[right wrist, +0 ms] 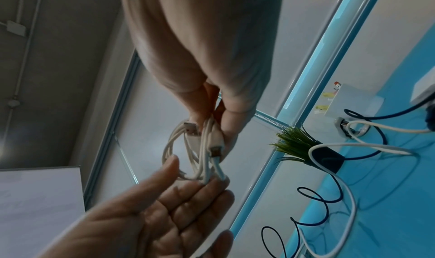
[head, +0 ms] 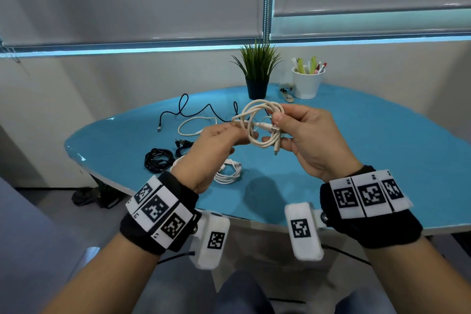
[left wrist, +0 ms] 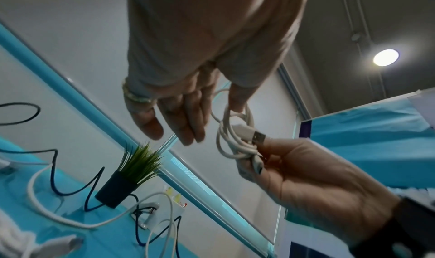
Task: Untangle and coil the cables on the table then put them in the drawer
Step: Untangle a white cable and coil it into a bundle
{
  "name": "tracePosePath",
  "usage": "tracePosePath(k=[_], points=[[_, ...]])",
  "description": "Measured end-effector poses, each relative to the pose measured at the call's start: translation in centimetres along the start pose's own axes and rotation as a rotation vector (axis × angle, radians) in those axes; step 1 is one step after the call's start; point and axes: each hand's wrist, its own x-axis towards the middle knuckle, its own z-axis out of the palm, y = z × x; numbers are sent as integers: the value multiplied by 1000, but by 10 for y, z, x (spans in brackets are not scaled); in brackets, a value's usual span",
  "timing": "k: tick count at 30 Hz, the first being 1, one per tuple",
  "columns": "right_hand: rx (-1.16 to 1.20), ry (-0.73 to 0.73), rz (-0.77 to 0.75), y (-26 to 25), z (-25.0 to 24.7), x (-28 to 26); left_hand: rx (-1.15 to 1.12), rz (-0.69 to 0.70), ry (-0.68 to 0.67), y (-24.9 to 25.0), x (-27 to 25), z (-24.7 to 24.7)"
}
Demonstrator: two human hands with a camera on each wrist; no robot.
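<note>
Held cable: a cream-white round USB cable coiled into a few loose loops (head: 257,122) is up in the air above the glossy turquoise surface (head: 356,160), between the two hands; both plug ends stick out of the bundle near the right palm.
Right hand: the right hand (head: 305,140) has thumb and fingers (right wrist: 226,116) clamped on the side of the coil, pinning the loops and plugs together.
Left hand: the left hand (head: 216,145) is at the coil's other side, fingers (left wrist: 188,116) straight and relaxed, spread a little, tips touching the loops without closing round them.
Cables lying flat: a long dark blue cable (head: 198,109) snakes uncoiled across the far part of the surface, crossed by a loose white cable loop (head: 193,127); nearer the edge lie a coiled black cable (head: 158,158), a small black bundle (head: 182,146) beside it, and a coiled white cable (head: 229,173) partly hidden under the left wrist.
At the back: a small green plant in a dark pot (head: 257,76) stands next to a white cup of pens and markers (head: 307,81).
</note>
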Motion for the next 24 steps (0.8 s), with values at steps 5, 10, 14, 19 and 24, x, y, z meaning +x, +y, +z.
tracePosePath(k=[5,10,14,19,24], points=[[26,-31,-10,-2,2,-2,16,155,248,-5,3,5],[24,-54,-11,-4,5,-3,281,311,293,-6,1,9],[11,-72,4,-3,6,-4,133,249,219,-9,3,8],[-6,-133,9,-2,8,-9,-425,34,121,-11,8,8],[2,-163,18,-1,7,-10,-511,-54,83,-12,8,5]])
